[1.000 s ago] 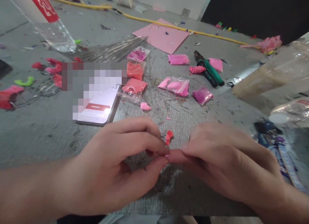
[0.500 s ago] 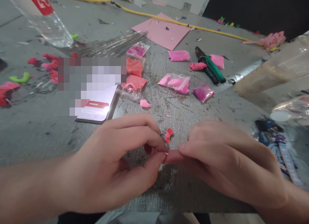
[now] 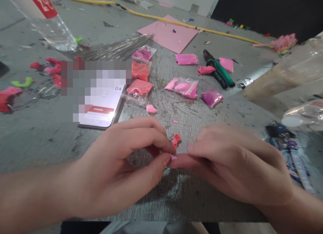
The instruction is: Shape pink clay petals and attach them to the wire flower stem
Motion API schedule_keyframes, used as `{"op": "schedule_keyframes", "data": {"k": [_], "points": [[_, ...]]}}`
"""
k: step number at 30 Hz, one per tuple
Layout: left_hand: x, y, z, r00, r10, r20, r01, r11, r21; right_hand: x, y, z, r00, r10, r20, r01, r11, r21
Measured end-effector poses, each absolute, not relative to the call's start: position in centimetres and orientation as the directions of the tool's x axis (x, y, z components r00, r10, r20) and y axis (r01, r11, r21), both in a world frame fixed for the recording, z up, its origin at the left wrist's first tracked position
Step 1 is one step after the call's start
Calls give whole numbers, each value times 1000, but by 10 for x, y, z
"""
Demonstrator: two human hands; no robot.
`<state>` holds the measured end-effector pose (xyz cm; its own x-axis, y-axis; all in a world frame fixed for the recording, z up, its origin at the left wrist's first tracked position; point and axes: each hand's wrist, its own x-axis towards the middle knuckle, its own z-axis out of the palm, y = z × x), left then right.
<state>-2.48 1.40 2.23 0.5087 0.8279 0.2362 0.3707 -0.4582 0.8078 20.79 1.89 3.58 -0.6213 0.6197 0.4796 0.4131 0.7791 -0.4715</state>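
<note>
My left hand (image 3: 121,166) is closed in a pinch, thumb against forefinger, on a tiny piece of pink clay (image 3: 173,157). From the other side my right hand (image 3: 239,163) meets it, the tip of its stretched forefinger pressed against the same piece. Its thumb lies close above that finger and the other fingers are curled, partly blurred. Just beyond the fingertips sits a small lump of red clay (image 3: 176,140). A thin wire loop (image 3: 170,187) shows faintly beneath the hands. Farther off on the table are a light pink clay lump (image 3: 151,108) and a pink crumb (image 3: 175,121).
A phone (image 3: 103,109), partly pixelated, lies left of bagged orange clay (image 3: 140,87) and bagged pink clay (image 3: 181,87). Green-handled pliers (image 3: 219,69), a bundle of wires (image 3: 113,47) and pink paper (image 3: 174,34) lie behind. Bottles (image 3: 55,29) stand or lie at both sides.
The right thumb has lifted slightly, and the fingertips have shifted a little left and up. More of the pink clay piece shows between them.
</note>
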Motion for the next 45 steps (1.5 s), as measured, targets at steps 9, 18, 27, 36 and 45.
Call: {"op": "schedule_keyframes", "data": {"k": [9,18,27,36,45], "points": [[-26,13,23,569,780,259,350,-515,782,208,20,27,-593,605,531,516,792,-326],[-23,15,16,543,835,-91,336,-116,935,211,18,36,-700,540,467,419,840,-344],[-26,26,19,432,902,-20,406,-175,897,214,40,20,-580,613,536,560,778,-284],[-38,55,14,355,865,353,710,-496,500,220,69,0,-453,777,438,671,621,-406],[-36,68,-3,577,773,266,780,-618,104,221,84,-8,-604,771,202,653,624,-429]]}}
